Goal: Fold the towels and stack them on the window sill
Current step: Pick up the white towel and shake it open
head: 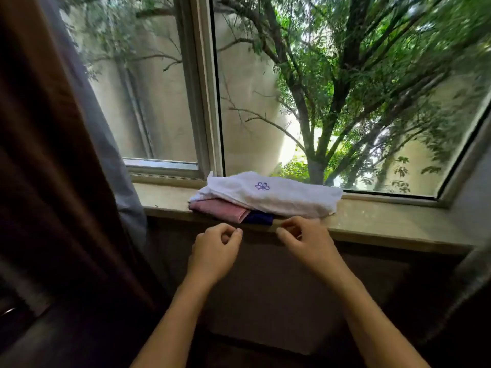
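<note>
A folded white towel [276,197] with a small purple embroidered flower lies on top of a stack on the stone window sill [385,221]. Under it a folded pink towel [220,209] sticks out at the left, and a dark blue towel [260,217] peeks out at the front edge. My left hand [215,251] hovers just below the sill's front edge, fingers loosely curled, holding nothing. My right hand [305,240] is beside it, in front of the white towel's near edge, fingers curled with nothing visible in them.
A brown curtain [47,155] with a grey lining hangs at the left, reaching down past the sill. The window frame [207,102] and glass stand right behind the stack. A dark wall panel lies below the sill.
</note>
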A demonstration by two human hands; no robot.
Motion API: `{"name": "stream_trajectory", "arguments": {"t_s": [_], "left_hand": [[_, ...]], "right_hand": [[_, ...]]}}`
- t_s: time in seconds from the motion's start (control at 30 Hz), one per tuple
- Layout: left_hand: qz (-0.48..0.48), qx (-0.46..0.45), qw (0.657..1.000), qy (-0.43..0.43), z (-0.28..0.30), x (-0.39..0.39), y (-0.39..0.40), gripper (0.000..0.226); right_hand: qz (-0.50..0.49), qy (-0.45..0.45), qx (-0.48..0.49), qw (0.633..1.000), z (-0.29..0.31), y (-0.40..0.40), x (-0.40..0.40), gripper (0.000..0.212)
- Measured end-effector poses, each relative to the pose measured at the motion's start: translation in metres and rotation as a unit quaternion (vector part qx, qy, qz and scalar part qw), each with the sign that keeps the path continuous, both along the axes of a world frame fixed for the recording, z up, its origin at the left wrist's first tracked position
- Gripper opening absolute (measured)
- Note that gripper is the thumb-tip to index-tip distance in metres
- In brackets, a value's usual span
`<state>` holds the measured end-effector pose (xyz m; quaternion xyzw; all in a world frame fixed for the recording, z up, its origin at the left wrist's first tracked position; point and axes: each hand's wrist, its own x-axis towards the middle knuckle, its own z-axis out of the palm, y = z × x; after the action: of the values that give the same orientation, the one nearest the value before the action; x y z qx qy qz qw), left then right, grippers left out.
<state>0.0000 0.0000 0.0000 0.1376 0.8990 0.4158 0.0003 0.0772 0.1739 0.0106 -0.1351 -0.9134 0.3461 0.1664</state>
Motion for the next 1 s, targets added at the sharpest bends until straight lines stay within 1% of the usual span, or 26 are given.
{"name": "stream_trajectory", "arguments": {"t_s": [0.07,0.13,0.17,0.23,0.3,0.4,0.47,0.53,0.6,0.67,0.7,0.77,0.83,0.9,0.97,1.0], "left_hand": [[0.004,0.038,0.999,-0.031,-0.005,-0.028,0.008,0.016],[0.008,0.06,0.996,-0.068,-0.011,-0.06,0.014,0.009],[0.01,0.075,0.994,-0.077,-0.014,-0.078,0.018,0.013],[0.02,0.107,0.99,-0.09,-0.016,-0.112,0.028,0.031],[0.028,0.129,0.987,-0.093,-0.017,-0.144,0.039,0.044],[0.042,0.095,0.992,-0.078,-0.013,-0.183,0.054,0.059],[0.049,0.095,0.992,-0.07,-0.014,-0.206,0.061,0.068],[0.064,0.06,0.993,-0.075,-0.016,-0.222,0.066,0.072],[0.08,0.04,0.993,-0.078,-0.022,-0.235,0.07,0.064],[0.08,0.03,0.995,-0.051,-0.026,-0.244,0.073,0.044],[0.081,0.025,0.996,-0.034,-0.028,-0.246,0.076,0.037],[0.088,0.023,0.996,-0.001,-0.027,-0.248,0.08,0.035],[0.099,0.04,0.994,0.033,-0.021,-0.246,0.082,0.029],[0.114,0.051,0.989,0.082,-0.015,-0.246,0.081,0.023],[0.117,0.08,0.981,0.13,-0.003,-0.248,0.081,0.019],[0.107,0.114,0.978,0.136,0.005,-0.248,0.082,0.017]], "right_hand": [[-0.001,-0.016,-0.02,1.0,-0.006,0.006,-0.024,0.03],[0.004,-0.043,-0.014,0.999,-0.012,0.01,-0.046,0.029],[0.005,-0.058,-0.01,0.998,-0.017,0.013,-0.06,0.03],[0.001,-0.09,-0.004,0.996,-0.024,0.019,-0.086,0.03],[-0.002,-0.114,0.004,0.993,-0.032,0.025,-0.111,0.031],[-0.031,-0.14,0.044,0.989,-0.04,0.037,-0.143,0.041],[-0.061,-0.134,0.072,0.986,-0.047,0.045,-0.157,0.047],[-0.084,-0.13,0.085,0.984,-0.055,0.051,-0.166,0.05],[-0.098,-0.135,0.103,0.981,-0.063,0.054,-0.174,0.05],[-0.101,-0.151,0.13,0.975,-0.068,0.055,-0.182,0.047],[-0.101,-0.155,0.148,0.972,-0.068,0.055,-0.186,0.042],[-0.091,-0.158,0.176,0.967,-0.066,0.059,-0.192,0.031],[-0.071,-0.155,0.176,0.97,-0.06,0.066,-0.196,0.023],[-0.055,-0.14,0.151,0.977,-0.049,0.076,-0.197,0.019],[-0.047,-0.101,0.119,0.987,-0.035,0.087,-0.195,0.014],[-0.042,-0.078,0.107,0.99,-0.027,0.092,-0.194,0.012]]}}
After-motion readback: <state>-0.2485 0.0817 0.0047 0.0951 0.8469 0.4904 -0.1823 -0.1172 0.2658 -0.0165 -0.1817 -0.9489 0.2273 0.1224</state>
